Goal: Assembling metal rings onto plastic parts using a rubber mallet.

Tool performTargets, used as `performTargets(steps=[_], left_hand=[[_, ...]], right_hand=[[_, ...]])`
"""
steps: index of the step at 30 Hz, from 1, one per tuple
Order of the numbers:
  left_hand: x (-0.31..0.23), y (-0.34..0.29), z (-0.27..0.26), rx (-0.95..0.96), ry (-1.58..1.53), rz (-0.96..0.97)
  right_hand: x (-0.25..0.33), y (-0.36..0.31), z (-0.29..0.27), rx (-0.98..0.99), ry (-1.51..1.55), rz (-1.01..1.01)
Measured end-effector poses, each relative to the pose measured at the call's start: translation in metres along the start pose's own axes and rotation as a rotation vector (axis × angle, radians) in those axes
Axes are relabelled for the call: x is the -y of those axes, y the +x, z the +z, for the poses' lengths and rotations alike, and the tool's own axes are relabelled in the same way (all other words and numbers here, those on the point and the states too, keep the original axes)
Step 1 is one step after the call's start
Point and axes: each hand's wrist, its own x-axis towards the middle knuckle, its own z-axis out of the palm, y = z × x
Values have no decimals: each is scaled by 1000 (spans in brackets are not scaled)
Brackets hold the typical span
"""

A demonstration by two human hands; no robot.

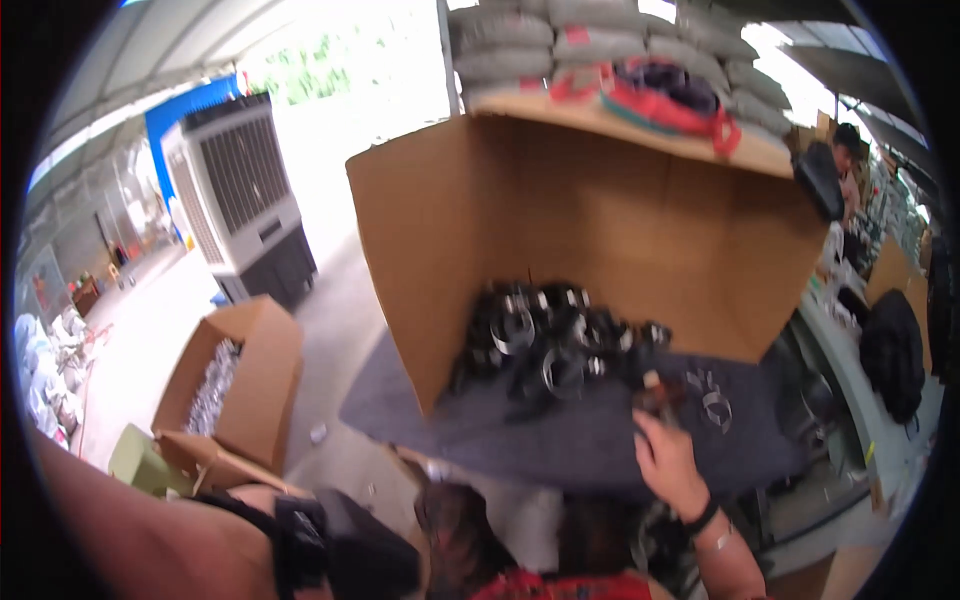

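Note:
My right hand (672,465) reaches over the dark table cover, its fingers curled at a small reddish-brown object with a pale end (655,392). Blur hides what kind of thing it is. A black band and a bracelet circle that wrist. Just right of the object lie loose metal rings (717,408). Left of it, a heap of black parts with shiny metal rings (562,370) spills from an open cardboard box lying on its side (620,230). My left forearm (150,530) crosses the lower left; the hand itself does not show.
At left stands a cardboard carton (275,375) of shiny small parts, beside a green bin (137,458). Behind it is a tall air cooler (240,190). A red and dark cloth bag (660,95) lies on the box. Stacked sacks (595,45) rise behind; a person (848,165) is far right.

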Motion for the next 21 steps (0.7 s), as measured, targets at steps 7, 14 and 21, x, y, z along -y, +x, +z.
performTargets(steps=[7,14,21], left_hand=[[-2,-39,28,98,52,-452],[147,-207,74,505,700,-985],[186,-238,99,569,734,-1224]], right_hand=[[-33,-19,-9,142,-575,196],[-69,-54,-4,256,-683,315],[-85,-39,-23,438,-359,515]])
